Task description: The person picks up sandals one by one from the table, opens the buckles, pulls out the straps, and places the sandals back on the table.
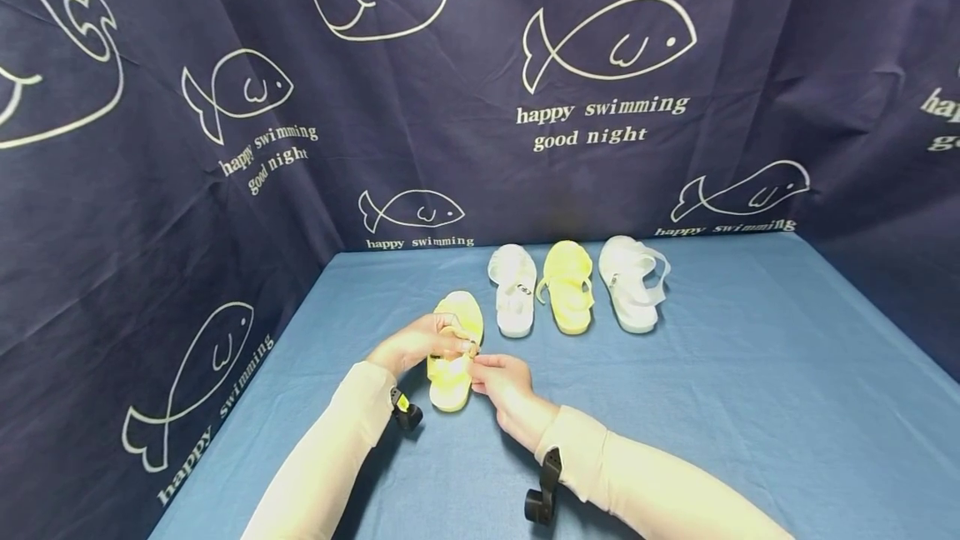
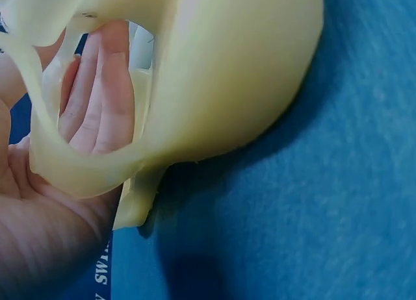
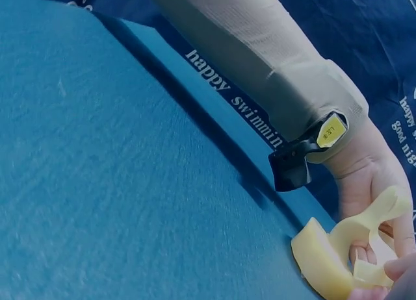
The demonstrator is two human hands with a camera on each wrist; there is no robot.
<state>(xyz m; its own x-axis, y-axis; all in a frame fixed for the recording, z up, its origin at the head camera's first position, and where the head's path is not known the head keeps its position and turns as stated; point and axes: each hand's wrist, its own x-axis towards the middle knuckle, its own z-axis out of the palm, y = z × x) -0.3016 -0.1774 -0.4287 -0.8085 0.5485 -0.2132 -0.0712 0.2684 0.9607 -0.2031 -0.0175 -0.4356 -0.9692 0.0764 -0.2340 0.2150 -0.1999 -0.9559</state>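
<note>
A yellow sandal (image 1: 448, 398) stands on the blue cloth left of the middle, sole down and toe toward me. My left hand (image 1: 427, 338) holds its strap from the left; in the left wrist view the fingers (image 2: 116, 99) pass behind the pale yellow strap (image 2: 84, 173). From the right, my right hand (image 1: 506, 386) pinches the strap near its fastening, close to the left fingertips. At the lower right of the right wrist view, the sandal (image 3: 318, 264) shows between both hands. The exact grip of the right fingertips is partly cut off there.
Behind the hands stand a white sandal (image 1: 514, 307), another yellow sandal (image 1: 568, 307) and a second white sandal (image 1: 633, 307) in a row. A blue cloth (image 1: 675, 423) covers the table. Dark curtains (image 1: 465, 123) with fish drawings hang at the back and sides.
</note>
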